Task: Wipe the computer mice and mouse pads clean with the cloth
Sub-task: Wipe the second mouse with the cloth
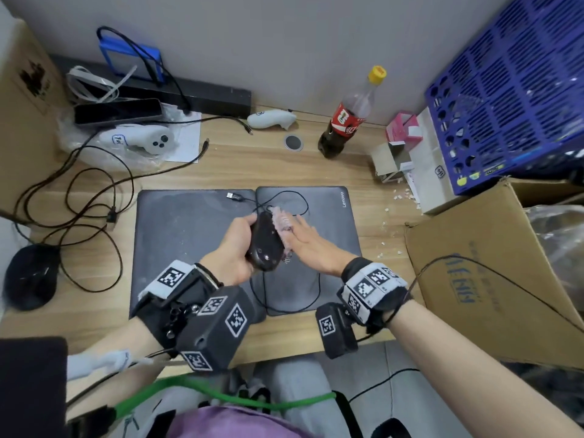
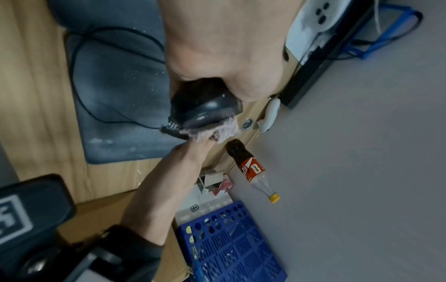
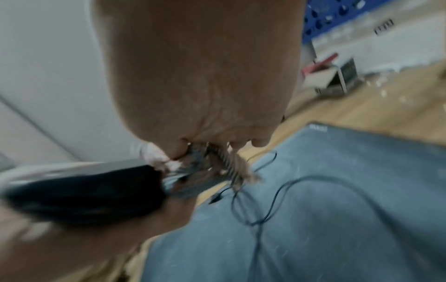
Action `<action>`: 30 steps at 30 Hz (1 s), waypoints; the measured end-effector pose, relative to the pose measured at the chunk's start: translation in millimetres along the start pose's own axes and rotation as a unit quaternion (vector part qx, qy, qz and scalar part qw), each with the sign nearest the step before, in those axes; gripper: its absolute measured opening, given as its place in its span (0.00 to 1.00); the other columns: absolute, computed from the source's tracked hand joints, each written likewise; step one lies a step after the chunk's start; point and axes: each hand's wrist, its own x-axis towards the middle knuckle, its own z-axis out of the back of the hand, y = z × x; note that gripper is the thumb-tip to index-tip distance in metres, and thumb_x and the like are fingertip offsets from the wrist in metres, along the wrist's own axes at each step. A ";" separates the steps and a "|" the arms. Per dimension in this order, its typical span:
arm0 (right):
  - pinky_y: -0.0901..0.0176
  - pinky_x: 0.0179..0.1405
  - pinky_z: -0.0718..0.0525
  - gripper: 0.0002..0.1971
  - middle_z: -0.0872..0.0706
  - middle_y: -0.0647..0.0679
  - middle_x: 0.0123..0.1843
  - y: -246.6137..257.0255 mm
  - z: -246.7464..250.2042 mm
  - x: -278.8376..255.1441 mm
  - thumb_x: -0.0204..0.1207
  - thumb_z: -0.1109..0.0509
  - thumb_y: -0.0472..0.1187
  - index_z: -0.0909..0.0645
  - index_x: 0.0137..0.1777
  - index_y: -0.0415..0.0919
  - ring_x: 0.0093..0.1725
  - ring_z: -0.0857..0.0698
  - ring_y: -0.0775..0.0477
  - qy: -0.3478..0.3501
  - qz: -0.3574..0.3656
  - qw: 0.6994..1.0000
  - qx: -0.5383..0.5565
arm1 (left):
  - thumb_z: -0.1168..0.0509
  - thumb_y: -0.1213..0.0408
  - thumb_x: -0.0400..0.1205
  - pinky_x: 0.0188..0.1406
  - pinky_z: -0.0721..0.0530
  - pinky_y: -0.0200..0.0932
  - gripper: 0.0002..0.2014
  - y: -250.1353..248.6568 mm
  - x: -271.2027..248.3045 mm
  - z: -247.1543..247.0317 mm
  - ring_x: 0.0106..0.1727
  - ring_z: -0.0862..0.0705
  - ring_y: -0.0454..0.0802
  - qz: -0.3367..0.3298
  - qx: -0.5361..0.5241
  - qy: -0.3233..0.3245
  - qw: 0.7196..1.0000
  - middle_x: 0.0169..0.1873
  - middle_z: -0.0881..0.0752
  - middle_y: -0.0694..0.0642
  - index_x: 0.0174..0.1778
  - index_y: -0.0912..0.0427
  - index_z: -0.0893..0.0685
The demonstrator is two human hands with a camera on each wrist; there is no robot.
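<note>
My left hand [image 1: 234,248] grips a black wired mouse [image 1: 264,245] and holds it tilted above two dark grey mouse pads, the left pad [image 1: 180,235] and the right pad [image 1: 328,222]. My right hand [image 1: 308,245] holds a pinkish cloth [image 1: 282,226] against the mouse's right side. The left wrist view shows the mouse [image 2: 207,106] with the cloth [image 2: 224,131] bunched under it. In the blurred right wrist view the cloth [image 3: 156,156] hangs from my fingers. The mouse's cable [image 1: 316,295] loops over the right pad. A second black mouse [image 1: 30,276] lies at the desk's left edge.
A cola bottle [image 1: 347,118] stands behind the pads. A cardboard box [image 1: 474,263] and a blue crate [image 1: 512,90] crowd the right side. Tangled cables [image 1: 88,197] and white controllers [image 1: 148,140] lie at the left. White crumbs [image 1: 398,197] dot the desk on the right.
</note>
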 end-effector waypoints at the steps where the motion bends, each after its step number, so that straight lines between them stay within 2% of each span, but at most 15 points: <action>1: 0.46 0.84 0.62 0.28 0.58 0.49 0.87 7.7 -3.6 -1.3 0.89 0.55 0.47 0.59 0.85 0.46 0.85 0.61 0.50 -0.009 0.003 1.000 0.018 | 0.46 0.51 0.88 0.48 0.14 0.54 0.20 0.1 0.5 0.3 0.42 0.11 0.58 -0.004 -0.008 -0.010 1.000 0.44 0.09 0.60 0.52 0.59 0.12; 3: 0.46 0.84 0.61 0.28 0.60 0.50 0.87 24.2 -13.0 -8.6 0.89 0.54 0.46 0.59 0.85 0.47 0.85 0.62 0.52 -0.014 0.022 0.999 0.037 | 0.47 0.51 0.88 0.45 0.14 0.50 0.19 -0.3 1.5 4.3 0.38 0.11 0.57 -0.009 -0.018 -0.022 1.000 0.39 0.09 0.59 0.50 0.58 0.13; 5: 0.51 0.83 0.64 0.27 0.61 0.52 0.86 36.0 -24.2 -20.4 0.89 0.54 0.45 0.59 0.85 0.47 0.84 0.63 0.54 0.007 0.054 0.998 0.019 | 0.49 0.55 0.89 0.37 0.19 0.45 0.18 -0.5 6.1 9.3 0.29 0.12 0.53 -0.018 -0.053 -0.030 0.998 0.26 0.11 0.56 0.43 0.58 0.19; 7: 0.54 0.82 0.67 0.27 0.62 0.53 0.86 37.6 -29.3 -28.8 0.89 0.54 0.45 0.60 0.85 0.49 0.84 0.64 0.56 0.022 0.082 0.996 0.000 | 0.51 0.57 0.90 0.32 0.24 0.43 0.17 0.6 0.7 10.5 0.32 0.15 0.52 -0.019 -0.064 -0.045 0.997 0.19 0.15 0.55 0.41 0.61 0.23; 9: 0.51 0.83 0.66 0.27 0.62 0.53 0.86 34.8 -22.2 -26.3 0.89 0.55 0.45 0.60 0.85 0.48 0.84 0.64 0.54 0.020 0.062 0.998 0.002 | 0.51 0.59 0.90 0.30 0.19 0.40 0.17 5.2 -10.5 5.3 0.38 0.13 0.53 -0.001 -0.072 -0.006 0.997 0.26 0.14 0.58 0.49 0.62 0.19; 12: 0.44 0.83 0.62 0.27 0.61 0.49 0.87 35.6 -5.0 -15.0 0.89 0.55 0.43 0.58 0.85 0.44 0.85 0.62 0.48 -0.005 -0.004 1.000 -0.016 | 0.49 0.60 0.89 0.20 0.14 0.40 0.18 13.4 -17.4 0.2 0.23 0.12 0.52 0.024 -0.030 0.041 0.998 0.25 0.12 0.58 0.43 0.61 0.16; 14: 0.42 0.83 0.60 0.27 0.60 0.47 0.87 44.4 -5.3 -13.0 0.89 0.55 0.43 0.57 0.85 0.42 0.85 0.61 0.47 -0.011 0.004 0.999 -0.036 | 0.49 0.60 0.89 0.20 0.13 0.41 0.19 11.0 -18.6 3.8 0.23 0.12 0.52 0.010 -0.024 0.041 0.999 0.26 0.11 0.59 0.41 0.62 0.16; 16: 0.44 0.83 0.62 0.27 0.60 0.48 0.87 52.3 -15.8 -17.7 0.89 0.55 0.45 0.57 0.85 0.43 0.85 0.62 0.48 0.007 0.046 0.997 -0.055 | 0.51 0.56 0.90 0.29 0.10 0.44 0.20 5.8 -14.8 10.3 0.34 0.09 0.54 0.000 -0.062 0.024 0.998 0.36 0.09 0.58 0.42 0.59 0.17; 18: 0.48 0.81 0.66 0.28 0.61 0.50 0.87 51.0 -26.0 -21.9 0.89 0.55 0.46 0.58 0.86 0.46 0.84 0.64 0.50 0.027 0.090 0.993 -0.075 | 0.55 0.55 0.91 0.54 0.13 0.47 0.18 0.9 -12.0 15.5 0.57 0.12 0.53 -0.007 -0.092 -0.001 0.996 0.54 0.12 0.53 0.51 0.54 0.19; 19: 0.49 0.80 0.67 0.28 0.61 0.51 0.87 47.2 -25.3 -21.1 0.89 0.55 0.46 0.59 0.85 0.48 0.84 0.65 0.51 0.030 0.100 0.991 -0.083 | 0.55 0.56 0.91 0.56 0.15 0.49 0.18 -0.3 -11.4 16.8 0.59 0.13 0.54 -0.004 -0.098 0.001 0.995 0.55 0.11 0.54 0.53 0.54 0.19; 21: 0.48 0.81 0.67 0.27 0.61 0.52 0.87 38.6 -13.5 -13.0 0.89 0.55 0.47 0.59 0.85 0.49 0.84 0.64 0.50 0.018 0.073 0.993 -0.087 | 0.52 0.59 0.89 0.36 0.11 0.48 0.19 1.9 -16.3 14.2 0.37 0.10 0.56 0.020 -0.071 0.028 0.997 0.36 0.09 0.60 0.46 0.59 0.17; 23: 0.44 0.83 0.64 0.27 0.60 0.50 0.87 34.4 1.9 -3.2 0.89 0.56 0.47 0.59 0.85 0.47 0.85 0.63 0.46 0.001 0.012 0.997 -0.082 | 0.50 0.60 0.88 0.26 0.12 0.46 0.18 4.3 -20.0 8.9 0.26 0.12 0.55 0.028 -0.043 0.061 0.997 0.30 0.11 0.60 0.44 0.61 0.17; 26: 0.43 0.83 0.62 0.27 0.58 0.49 0.87 45.4 2.1 1.7 0.89 0.57 0.47 0.57 0.86 0.45 0.85 0.61 0.46 -0.011 -0.001 0.998 -0.068 | 0.49 0.59 0.89 0.25 0.11 0.48 0.18 0.9 -20.5 6.3 0.27 0.11 0.55 0.018 -0.051 0.054 0.997 0.32 0.10 0.61 0.46 0.62 0.15; 28: 0.45 0.83 0.64 0.28 0.58 0.50 0.87 56.9 -10.7 -4.5 0.88 0.56 0.47 0.57 0.86 0.45 0.85 0.61 0.49 -0.004 0.043 0.998 -0.049 | 0.48 0.56 0.88 0.27 0.11 0.46 0.19 -2.9 -17.8 8.9 0.27 0.10 0.55 0.014 -0.090 0.030 0.995 0.30 0.11 0.61 0.42 0.61 0.16; 30: 0.50 0.82 0.67 0.28 0.60 0.52 0.87 60.1 -21.7 -15.7 0.89 0.55 0.46 0.60 0.85 0.46 0.84 0.64 0.53 0.017 0.083 0.996 -0.035 | 0.49 0.55 0.89 0.26 0.17 0.42 0.18 -5.6 -12.9 15.2 0.27 0.13 0.55 0.001 -0.114 -0.004 0.993 0.25 0.16 0.59 0.37 0.59 0.23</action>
